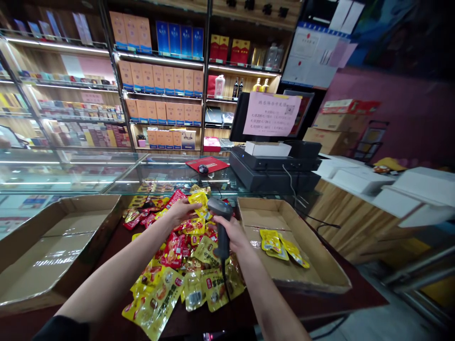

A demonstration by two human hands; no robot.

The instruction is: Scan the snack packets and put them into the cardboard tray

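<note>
My left hand (182, 211) pinches a small yellow snack packet (201, 204) above the far part of the pile. Wrapped in my right hand (231, 230) is a dark barcode scanner (222, 237), its head beside the yellow packet and its cable hanging down. Beneath both hands spreads a heap of red, yellow and gold packets, with a red packet (173, 251) near the middle and a large gold packet (161, 300) at the front. The right cardboard tray (330, 265) holds a few yellow packets (272, 241).
To the left lies another cardboard tray (53, 246). Behind the pile are a glass counter (156, 166), a mouse (203, 169) on a red mat, and a black register (273, 166) with a monitor. White boxes (350, 177) stand at right.
</note>
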